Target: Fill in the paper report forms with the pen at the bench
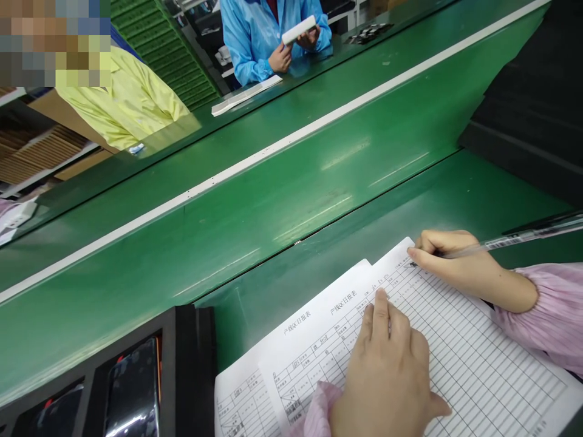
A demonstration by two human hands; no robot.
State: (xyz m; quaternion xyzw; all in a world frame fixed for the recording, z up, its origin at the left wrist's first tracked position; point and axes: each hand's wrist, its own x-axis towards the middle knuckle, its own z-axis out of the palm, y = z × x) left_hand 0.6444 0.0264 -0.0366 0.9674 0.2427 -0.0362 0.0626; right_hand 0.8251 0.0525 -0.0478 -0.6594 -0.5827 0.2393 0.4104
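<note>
My right hand (449, 255) grips a clear pen (523, 238), its tip at the upper right part of a printed form (492, 364). The form is a ruled table with handwriting in its top rows. Fingers stretched out, my left hand (392, 364) lies flat on the same sheet and holds nothing. Beneath it, shifted to the left, lies a second similar form (248, 376), partly covered by the top one. Pink sleeves show at both wrists.
A black foam tray (189, 364) with dark glossy devices (134, 388) stands at the lower left. Dark stacked trays (528, 127) rise at the right. Beyond the green belt (291, 170), a person in blue (250, 42) holds a white box (298, 30); another wears yellow (132, 97).
</note>
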